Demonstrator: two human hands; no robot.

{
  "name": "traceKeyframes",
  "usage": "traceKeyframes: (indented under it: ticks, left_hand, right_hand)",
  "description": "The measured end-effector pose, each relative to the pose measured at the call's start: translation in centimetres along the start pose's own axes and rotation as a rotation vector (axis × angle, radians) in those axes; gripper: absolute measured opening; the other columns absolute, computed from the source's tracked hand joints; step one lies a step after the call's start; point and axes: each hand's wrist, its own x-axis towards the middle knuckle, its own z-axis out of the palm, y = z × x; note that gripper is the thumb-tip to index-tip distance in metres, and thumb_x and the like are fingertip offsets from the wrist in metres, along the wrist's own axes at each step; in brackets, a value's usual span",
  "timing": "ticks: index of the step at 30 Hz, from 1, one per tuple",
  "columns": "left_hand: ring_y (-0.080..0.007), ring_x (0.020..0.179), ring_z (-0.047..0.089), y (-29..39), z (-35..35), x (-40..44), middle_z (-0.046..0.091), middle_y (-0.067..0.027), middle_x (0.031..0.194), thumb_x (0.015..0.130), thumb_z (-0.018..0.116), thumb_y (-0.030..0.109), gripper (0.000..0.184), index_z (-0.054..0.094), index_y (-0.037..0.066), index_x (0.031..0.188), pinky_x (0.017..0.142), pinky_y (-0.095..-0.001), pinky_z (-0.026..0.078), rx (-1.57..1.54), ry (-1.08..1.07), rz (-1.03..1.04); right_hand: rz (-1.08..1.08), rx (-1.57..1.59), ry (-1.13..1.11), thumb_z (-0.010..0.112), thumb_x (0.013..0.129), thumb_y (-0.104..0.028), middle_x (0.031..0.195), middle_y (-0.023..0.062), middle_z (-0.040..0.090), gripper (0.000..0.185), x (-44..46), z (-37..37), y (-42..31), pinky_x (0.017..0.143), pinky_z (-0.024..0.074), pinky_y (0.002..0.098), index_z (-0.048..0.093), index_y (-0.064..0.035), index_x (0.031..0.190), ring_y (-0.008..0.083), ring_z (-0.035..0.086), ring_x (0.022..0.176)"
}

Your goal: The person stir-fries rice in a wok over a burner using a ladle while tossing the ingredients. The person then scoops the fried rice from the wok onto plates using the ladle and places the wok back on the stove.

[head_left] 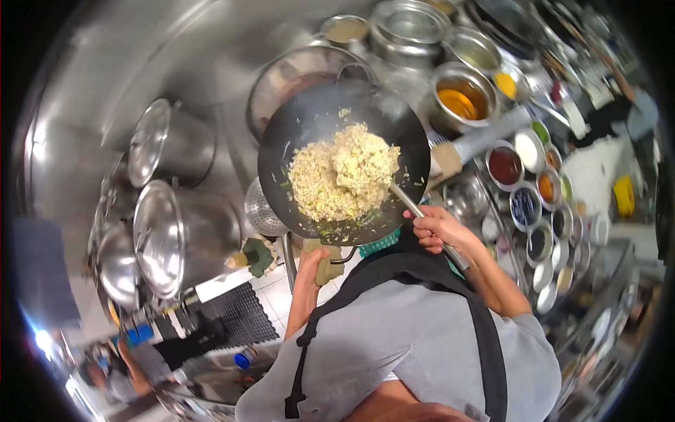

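Observation:
A large dark wok (281, 148) sits in front of me with fried rice (316, 183) in it, flecked with yellow and green. My left hand (314, 265) is closed around a folded greenish cloth (329, 264) at the wok's near loop handle (346, 256). In my right hand (437, 229) I grip the metal handle of a ladle (408, 200), fingers wrapped round it. The ladle's bowl is hidden under a heap of rice on the wok's right side.
Big lidded steel pots (186, 235) stand at the left, beside a perforated skimmer (263, 211). At upper right is a pot of orange oil (461, 98). Bowls of sauces, including a dark red one (505, 165), line the right. Other people are at lower left (137, 366) and far right (636, 112).

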Motion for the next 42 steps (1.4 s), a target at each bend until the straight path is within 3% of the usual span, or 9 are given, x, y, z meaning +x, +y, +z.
traceKeyframes:
  ticks: [6, 7, 13, 14, 18, 20, 27, 36, 42]
  left_hand:
    - [-0.027, 0.085, 0.071, -0.7, 0.5, -0.7, 0.069, -0.018, 0.101, 0.078, 0.062, 0.009, 0.046, 0.055, -0.005, 0.121, 0.07, -0.0388, 0.061, 0.179, -0.316, -0.151]
    - [-0.0212, 0.078, 0.07, -0.2, 0.3, -0.6, 0.068, -0.0116, 0.097, 0.079, 0.059, 0.004, 0.038, 0.057, -0.002, 0.117, 0.064, -0.0361, 0.061, 0.177, -0.349, -0.233]
    - [-0.0213, 0.083, 0.07, -4.0, 6.3, -1.4, 0.068, -0.0105, 0.099, 0.078, 0.06, 0.002, 0.04, 0.058, -0.002, 0.117, 0.067, -0.0371, 0.061, 0.39, -0.614, -0.386]
    - [-0.0213, 0.084, 0.07, -6.2, 8.7, 0.1, 0.068, -0.0105, 0.1, 0.078, 0.06, 0.002, 0.04, 0.058, -0.002, 0.117, 0.067, -0.0371, 0.061, 0.453, -0.588, -0.444]
    - [-0.0217, 0.08, 0.07, -9.4, 13.6, -2.4, 0.068, -0.0109, 0.1, 0.076, 0.061, 0.001, 0.039, 0.058, -0.002, 0.115, 0.064, -0.0381, 0.061, 0.537, -0.753, -0.542]
    - [-0.0227, 0.079, 0.07, -11.5, 16.0, -3.7, 0.068, -0.0116, 0.099, 0.076, 0.061, 0.003, 0.039, 0.058, -0.002, 0.115, 0.063, -0.0386, 0.061, 0.612, -0.805, -0.562]
    - [-0.0262, 0.077, 0.071, -22.1, 29.5, -12.7, 0.069, -0.0134, 0.094, 0.079, 0.061, 0.012, 0.038, 0.058, -0.001, 0.115, 0.062, -0.0388, 0.061, 0.754, -0.836, -0.761]
    - [-0.0232, 0.078, 0.071, -31.0, 38.9, -23.6, 0.071, -0.0123, 0.095, 0.08, 0.062, 0.015, 0.035, 0.062, 0.0, 0.112, 0.063, -0.0334, 0.06, 0.909, -0.942, -0.93]
    - [-0.0267, 0.077, 0.071, -38.1, 44.0, -26.7, 0.069, -0.0168, 0.095, 0.081, 0.06, 0.013, 0.032, 0.06, -0.004, 0.108, 0.063, -0.0381, 0.061, 0.994, -1.092, -0.979]
  right_hand:
    - [-0.172, 0.333, 0.232, 0.05, 0.097, -0.009, 0.063, -0.0039, 0.037, 0.031, -10.1, 2.9, 10.8, 0.035, 0.0298, 0.021, 0.047, -0.0051, 0.127, 0.0034, 0.032, 0.041]
    - [-0.195, 0.377, 0.274, 0.05, 0.097, -0.009, 0.063, -0.004, 0.037, 0.03, -10.4, 4.1, 12.4, 0.035, 0.0298, 0.0211, 0.047, -0.005, 0.127, 0.0033, 0.032, 0.041]
    - [-0.392, 0.678, 0.475, 0.051, 0.096, -0.008, 0.063, -0.0042, 0.037, 0.03, -19.0, 4.6, 23.1, 0.035, 0.0303, 0.0225, 0.048, -0.005, 0.126, 0.0035, 0.032, 0.041]
    - [-0.382, 0.733, 0.47, 0.051, 0.096, -0.008, 0.063, -0.0041, 0.038, 0.03, -18.7, -0.2, 24.6, 0.035, 0.0304, 0.0226, 0.049, -0.005, 0.125, 0.0035, 0.032, 0.041]
    - [-0.494, 0.882, 0.662, 0.05, 0.095, -0.006, 0.063, -0.0034, 0.039, 0.029, -24.1, 2.6, 29.7, 0.035, 0.0306, 0.0233, 0.049, -0.0048, 0.123, 0.0038, 0.033, 0.041]
    - [-0.559, 1.043, 0.639, 0.05, 0.094, -0.006, 0.063, -0.003, 0.039, 0.029, -27.1, 3.0, 32.3, 0.035, 0.0302, 0.0236, 0.048, -0.005, 0.123, 0.0041, 0.034, 0.041]
    - [-0.681, 1.269, 0.742, 0.05, 0.095, -0.004, 0.065, -0.0028, 0.039, 0.03, -40.3, -1.7, 40.4, 0.035, 0.0293, 0.0244, 0.051, -0.0047, 0.125, 0.0043, 0.033, 0.041]
    - [-0.872, 1.4, 0.881, 0.05, 0.089, 0.0, 0.064, -0.0033, 0.04, 0.031, -53.4, -3.8, 47.2, 0.034, 0.0303, 0.0243, 0.047, -0.0047, 0.12, 0.0046, 0.034, 0.04]
    - [-1.059, 1.518, 0.87, 0.05, 0.093, -0.005, 0.064, -0.0044, 0.042, 0.024, -60.5, -6.1, 51.3, 0.034, 0.0319, 0.0224, 0.052, -0.005, 0.118, 0.0027, 0.035, 0.041]
